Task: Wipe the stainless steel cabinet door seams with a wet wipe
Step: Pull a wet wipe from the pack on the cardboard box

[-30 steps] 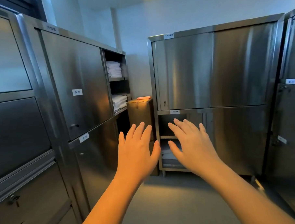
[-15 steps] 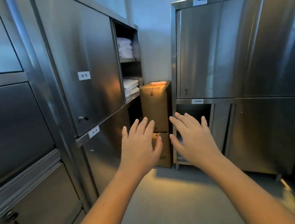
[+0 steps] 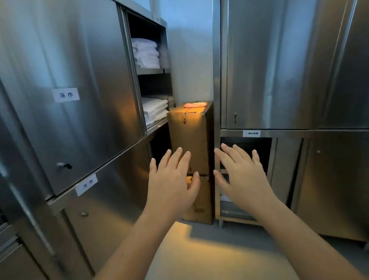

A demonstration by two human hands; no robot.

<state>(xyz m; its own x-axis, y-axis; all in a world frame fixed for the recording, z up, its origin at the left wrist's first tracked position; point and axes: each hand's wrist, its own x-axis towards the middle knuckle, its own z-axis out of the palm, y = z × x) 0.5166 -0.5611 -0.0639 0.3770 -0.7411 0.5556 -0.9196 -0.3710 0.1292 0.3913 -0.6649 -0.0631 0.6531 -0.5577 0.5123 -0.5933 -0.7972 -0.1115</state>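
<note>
— Stainless steel cabinet doors (image 3: 71, 81), how many on the left?
— Two flat, brushed panels, one above the other, with a horizontal seam (image 3: 109, 171) between them. Each carries one white paper label (image 3: 65, 95), so two labels.
— And just right of those?
— Open shelves (image 3: 153, 71) holding two stacks of folded white towels (image 3: 146, 53), soft and rounded at the folds.
— In the middle?
— Two brown cardboard boxes (image 3: 190, 139), stacked in the far corner on the grey floor (image 3: 205, 255). One flat pink packet (image 3: 194, 105) lies on the top box. I cannot tell whether it holds wipes.
— The hands?
— The left hand (image 3: 172, 182) and right hand (image 3: 242, 175) hover side by side, nearer than the boxes. Their backs are up and their fingers straight and spread wide. They hold nothing and touch no door.
— Far right?
— The right cabinet (image 3: 271, 62) is the same streaky brushed steel. Its upper doors are closed, with a vertical seam (image 3: 343, 58) where two panels meet. One small label strip (image 3: 251, 133) sits on the rail below, and under it is one dark open compartment (image 3: 245, 150).
</note>
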